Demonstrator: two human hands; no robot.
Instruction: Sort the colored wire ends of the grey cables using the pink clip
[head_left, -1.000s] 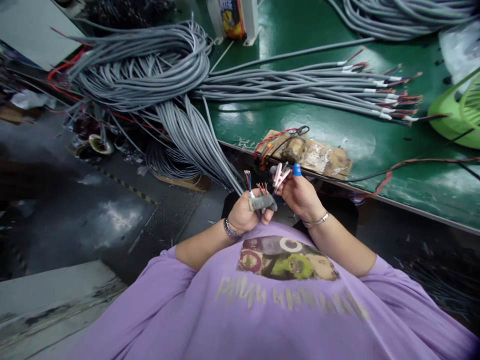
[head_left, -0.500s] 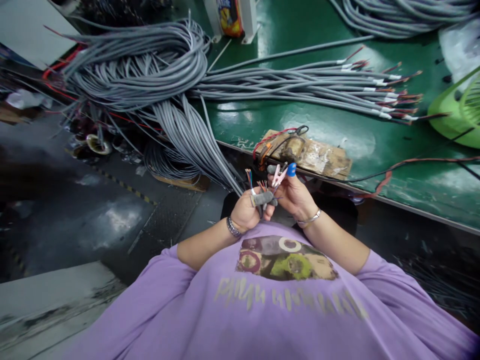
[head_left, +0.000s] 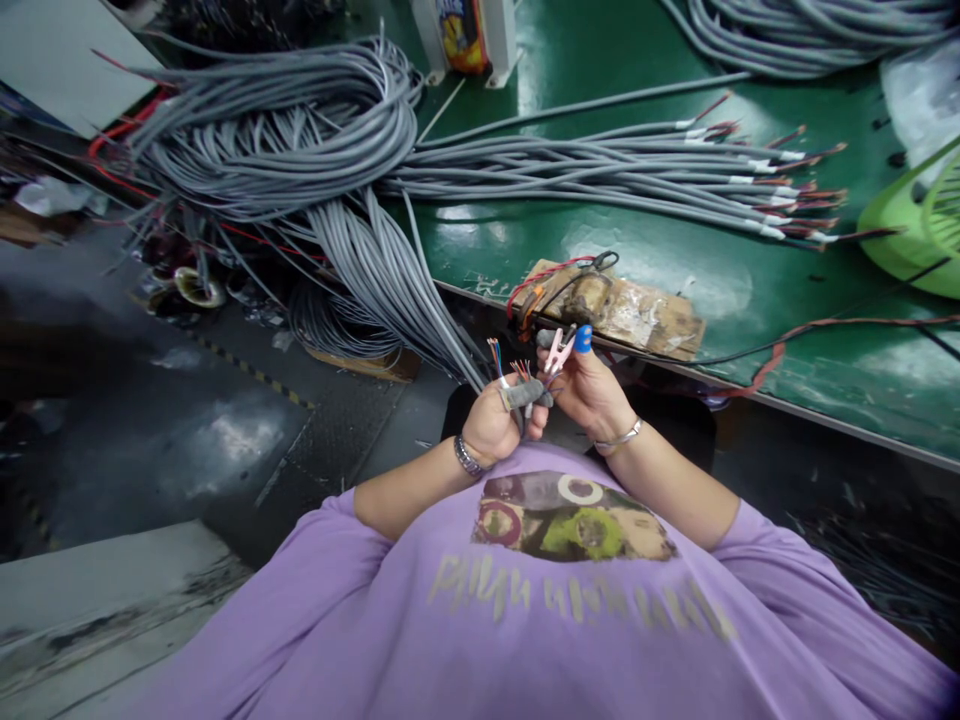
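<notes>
My left hand (head_left: 491,425) is closed around the end of a grey cable, from which thin coloured wires (head_left: 496,358) fan out. A worn grey cover (head_left: 525,394) is wrapped on its thumb. Close beside it, my right hand (head_left: 592,395) pinches a small pink two-armed tool (head_left: 559,352), whose exact kind I cannot make out. A blue finger cover (head_left: 583,338) sits on the right thumb. More short wire ends (head_left: 520,370) stick up between the hands, where the fingers partly hide them.
Grey cables lie coiled in a heap (head_left: 277,130) on the green bench (head_left: 637,90), their stripped ends (head_left: 795,200) to the right. At the bench edge rests a wooden block (head_left: 645,315) with red and black leads. A green fan (head_left: 915,220) stands far right.
Both hands keep almost the same place and hold. The coloured wires and the fingers around them have shifted very slightly.
</notes>
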